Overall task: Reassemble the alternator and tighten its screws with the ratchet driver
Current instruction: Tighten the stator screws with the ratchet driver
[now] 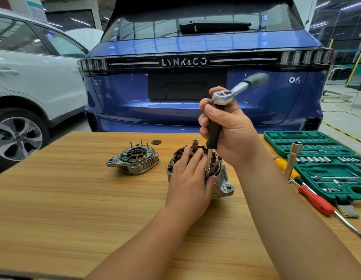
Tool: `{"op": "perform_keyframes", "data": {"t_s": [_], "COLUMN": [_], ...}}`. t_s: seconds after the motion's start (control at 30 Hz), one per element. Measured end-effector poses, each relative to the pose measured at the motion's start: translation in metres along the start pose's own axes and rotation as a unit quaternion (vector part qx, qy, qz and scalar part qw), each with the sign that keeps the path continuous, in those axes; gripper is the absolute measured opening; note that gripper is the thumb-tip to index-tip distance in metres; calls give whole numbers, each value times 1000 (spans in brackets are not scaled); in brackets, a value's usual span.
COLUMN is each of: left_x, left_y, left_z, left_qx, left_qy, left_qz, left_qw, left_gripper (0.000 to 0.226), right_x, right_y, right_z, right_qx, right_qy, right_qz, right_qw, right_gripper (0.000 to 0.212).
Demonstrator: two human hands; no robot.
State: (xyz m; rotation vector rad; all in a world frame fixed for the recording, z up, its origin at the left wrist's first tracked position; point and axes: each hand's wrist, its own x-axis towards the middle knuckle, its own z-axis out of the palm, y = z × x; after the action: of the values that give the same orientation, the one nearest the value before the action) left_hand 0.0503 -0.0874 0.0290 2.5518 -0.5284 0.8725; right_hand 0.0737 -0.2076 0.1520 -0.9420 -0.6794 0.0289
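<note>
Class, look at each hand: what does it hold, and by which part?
The right hand grips the ratchet driver by its black shaft grip. The left hand rests on the alternator body, thumb against its side.

Ratchet handle (256, 79) blurred; screw hidden under socket.

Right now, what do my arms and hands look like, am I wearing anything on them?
Both forearms are bare to the frame edge: no sleeves, gloves, watch or rings visible. The left hand and right hand show short, unpainted nails. No markings or bandages show.
</note>
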Motion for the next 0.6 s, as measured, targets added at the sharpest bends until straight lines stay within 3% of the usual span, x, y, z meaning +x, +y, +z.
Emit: {"op": "perform_keyframes", "data": {"t_s": [0.2, 0.27, 0.4, 0.47, 0.53, 0.6], "left_x": [-1, 0, 0, 1, 2, 4], "left_y": [-4, -5, -7, -7, -8, -10], "left_z": [-8, -11, -15, -17, -17, -18], "left_qx": [-35, -33, -46, -50, -37, -37], "left_qy": [-23, -29, -28, -27, -27, -25], "left_qz": [10, 10, 19, 23, 26, 20], "left_qw": [999, 999, 998, 998, 999, 999], "left_gripper": [59, 61, 57, 53, 50, 51], "right_x": [-1, -2, -5, -5, -3, -4], "right_y": [-1, -2, -7, -7, -6, -6], "right_z": [8, 14, 22, 23, 24, 24], "right_qx": [-221, -224, -97, -95, -129, -152], "right_qy": [30, -20, -78, -83, -69, -42], "right_qz": [-144, -128, -18, -8, -5, 0], "right_qw": [964, 966, 992, 992, 989, 987], "right_gripper": [28, 30, 45, 47, 64, 63]}}
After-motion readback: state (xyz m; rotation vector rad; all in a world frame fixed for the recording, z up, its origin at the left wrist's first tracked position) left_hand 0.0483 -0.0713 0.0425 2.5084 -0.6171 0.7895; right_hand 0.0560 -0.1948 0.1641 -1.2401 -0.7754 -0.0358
